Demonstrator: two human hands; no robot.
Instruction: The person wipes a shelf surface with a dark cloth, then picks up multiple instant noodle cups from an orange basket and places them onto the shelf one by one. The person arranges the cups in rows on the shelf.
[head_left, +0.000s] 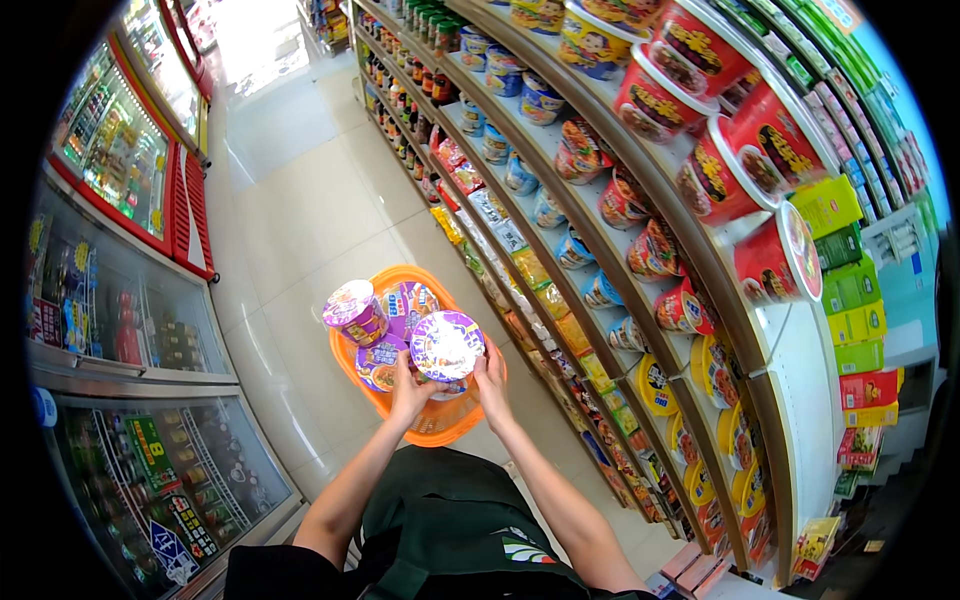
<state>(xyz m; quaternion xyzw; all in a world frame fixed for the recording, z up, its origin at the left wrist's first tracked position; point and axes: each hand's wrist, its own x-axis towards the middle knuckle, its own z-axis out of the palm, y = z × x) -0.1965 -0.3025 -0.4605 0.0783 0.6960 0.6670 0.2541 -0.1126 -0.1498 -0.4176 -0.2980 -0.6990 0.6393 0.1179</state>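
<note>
A round purple-and-white instant noodle tub (448, 346) is held between my two hands, its shiny lid facing up. My left hand (410, 391) grips its lower left side, and my right hand (491, 379) is on its lower right side. Below is an orange plastic basket (442, 430) holding several purple noodle tubs. One purple noodle tub (355, 313) lies tilted at the basket's left rim; another purple tub (409, 304) is at the back, and a third purple tub (381, 361) sits left of my left hand. The basket's lower support is hidden.
Along the right run store shelves (694, 232) with red, blue and yellow noodle tubs, plus packets lower down. Large red noodle tubs (780, 255) stand on the top shelf. Glass-door coolers (180, 375) with drinks line the left. A tiled floor aisle (300, 225) lies between them.
</note>
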